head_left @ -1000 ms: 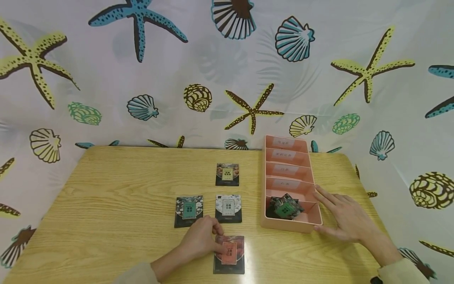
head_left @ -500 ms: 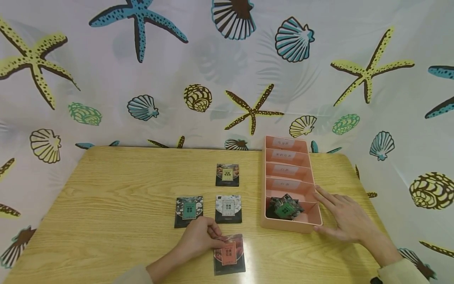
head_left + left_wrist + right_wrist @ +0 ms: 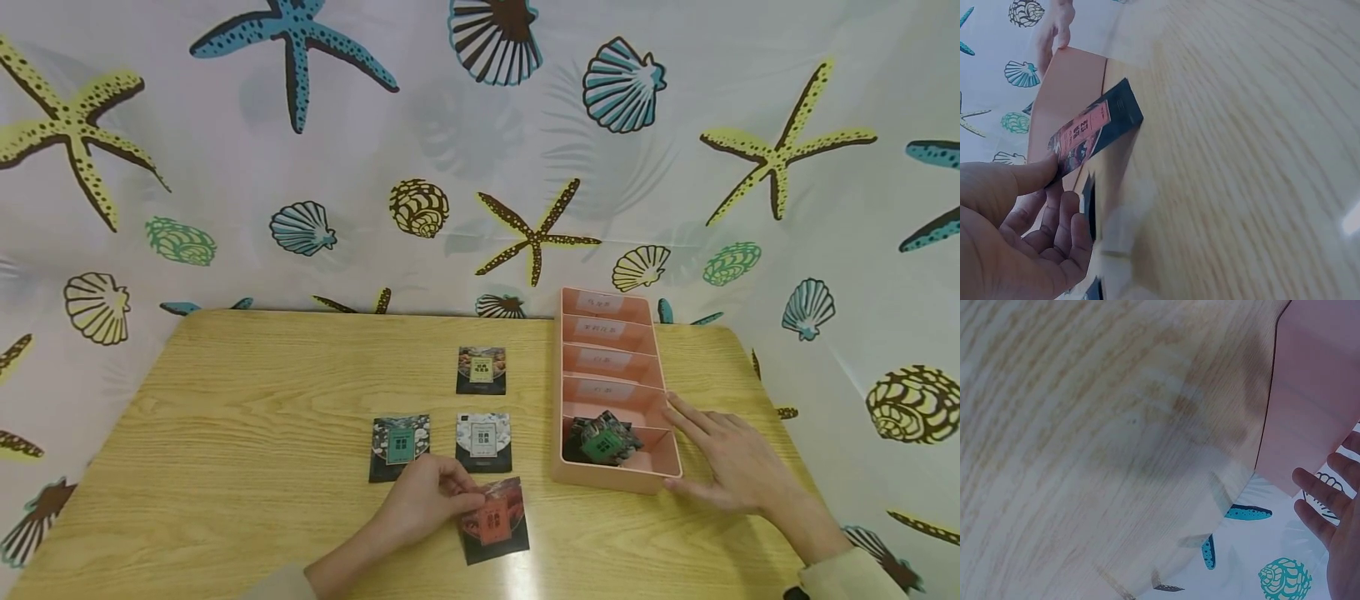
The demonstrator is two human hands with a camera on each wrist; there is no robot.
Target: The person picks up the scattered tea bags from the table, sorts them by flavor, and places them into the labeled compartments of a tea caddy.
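Between thumb and fingers my left hand pinches a red-labelled tea sachet by its upper left edge. The left wrist view shows that sachet tilted up, one corner low by the table. My right hand touches the right side of a pink divided box with fingers fairly straight, thumb at its front corner. Green-labelled sachets lie heaped in the box's front compartment. On the table lie a white-labelled sachet, a green-labelled one and a yellow-labelled one.
Paper labels with writing, such as one on a divider, mark the box's compartments. The wooden table meets a patterned cloth backdrop at the back and sides.
My left hand has lifted the red-labelled sachet from lying flat, tilting it and shifting it slightly right and away from me. The right hand and the box have stayed put.
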